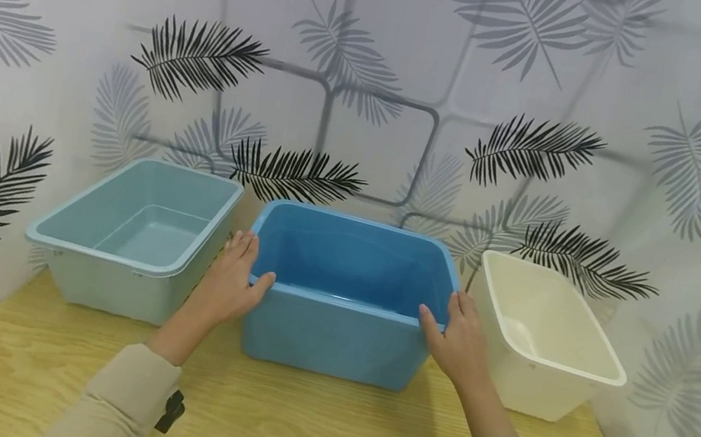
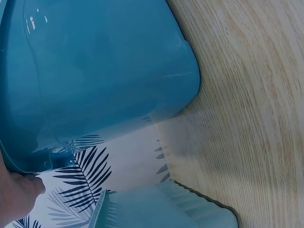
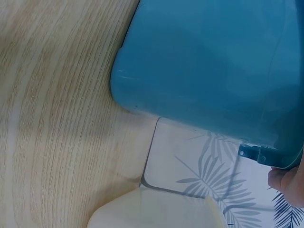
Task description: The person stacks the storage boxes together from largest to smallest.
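Note:
A blue plastic storage bin (image 1: 330, 339) stands upright on the wooden table, with nothing visible inside it. My left hand (image 1: 233, 280) grips its rim at the left front corner, thumb over the front edge. At the right front corner my right hand (image 1: 457, 338) holds the same rim, its thumb lying over the edge. In the left wrist view, curled fingers (image 2: 28, 185) show under the rim of the bin (image 2: 95, 71). Likewise the right wrist view catches fingertips (image 3: 278, 178) beneath the lip of the bin (image 3: 204, 61).
To the left sits a pale blue-green bin (image 1: 110, 283), close to my left hand. A cream bin (image 1: 538, 389) stands on the right, near my right hand. Behind them hangs a leaf-patterned backdrop (image 1: 375, 153). The wood-grain table (image 1: 302, 427) extends in front.

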Available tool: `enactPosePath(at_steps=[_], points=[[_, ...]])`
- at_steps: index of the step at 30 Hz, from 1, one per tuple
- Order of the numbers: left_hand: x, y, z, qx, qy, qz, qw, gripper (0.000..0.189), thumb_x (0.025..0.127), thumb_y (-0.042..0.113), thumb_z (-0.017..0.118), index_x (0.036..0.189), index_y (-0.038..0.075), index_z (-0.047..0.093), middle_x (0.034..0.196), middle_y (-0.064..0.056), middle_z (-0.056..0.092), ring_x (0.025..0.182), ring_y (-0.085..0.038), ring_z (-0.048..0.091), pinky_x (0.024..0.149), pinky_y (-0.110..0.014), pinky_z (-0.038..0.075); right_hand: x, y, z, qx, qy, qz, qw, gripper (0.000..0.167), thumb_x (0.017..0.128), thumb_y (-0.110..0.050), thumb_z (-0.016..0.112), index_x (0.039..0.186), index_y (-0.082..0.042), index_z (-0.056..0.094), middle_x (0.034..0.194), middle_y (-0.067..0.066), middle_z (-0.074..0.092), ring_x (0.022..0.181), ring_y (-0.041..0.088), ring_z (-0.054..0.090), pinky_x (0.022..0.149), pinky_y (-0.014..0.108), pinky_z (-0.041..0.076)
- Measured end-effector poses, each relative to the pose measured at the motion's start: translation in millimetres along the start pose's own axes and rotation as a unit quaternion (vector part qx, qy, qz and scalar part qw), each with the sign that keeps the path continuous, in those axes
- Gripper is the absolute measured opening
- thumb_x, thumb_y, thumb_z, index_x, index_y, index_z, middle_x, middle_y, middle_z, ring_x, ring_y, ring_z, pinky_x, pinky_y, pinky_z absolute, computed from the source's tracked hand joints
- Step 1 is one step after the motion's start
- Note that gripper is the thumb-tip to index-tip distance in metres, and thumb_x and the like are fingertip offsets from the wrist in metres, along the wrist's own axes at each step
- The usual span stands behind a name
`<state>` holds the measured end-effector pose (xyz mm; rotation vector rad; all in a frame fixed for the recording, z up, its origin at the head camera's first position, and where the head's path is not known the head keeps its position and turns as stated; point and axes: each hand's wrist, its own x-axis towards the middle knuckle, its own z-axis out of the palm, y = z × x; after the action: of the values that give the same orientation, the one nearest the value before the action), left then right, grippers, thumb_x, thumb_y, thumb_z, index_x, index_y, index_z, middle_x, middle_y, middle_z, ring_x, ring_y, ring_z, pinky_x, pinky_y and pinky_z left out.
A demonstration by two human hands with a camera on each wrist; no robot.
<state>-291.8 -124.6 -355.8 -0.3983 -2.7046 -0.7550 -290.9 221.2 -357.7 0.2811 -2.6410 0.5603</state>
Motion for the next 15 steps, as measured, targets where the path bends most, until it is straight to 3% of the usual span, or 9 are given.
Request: enactPosePath(at_steps=[15], points=[[-5.5,-0.9,0.2,-0.002,0.017,0.014,0.9998,0.069,0.093,0.030,0.047,0.139,-0.015,0.022,0.148,-0.031,0.020,0.140,-0.045,0.011,0.113,-0.056,0.014,-6.7,-1.0,1.6,-0.004,0.043,-0.028,0.9987,0.067,0.089,-0.034,0.053,0.126,0.021,0.042,0.134,0.035,0.041,0.128,0.046,0.037,0.104,0.055,0.034]])
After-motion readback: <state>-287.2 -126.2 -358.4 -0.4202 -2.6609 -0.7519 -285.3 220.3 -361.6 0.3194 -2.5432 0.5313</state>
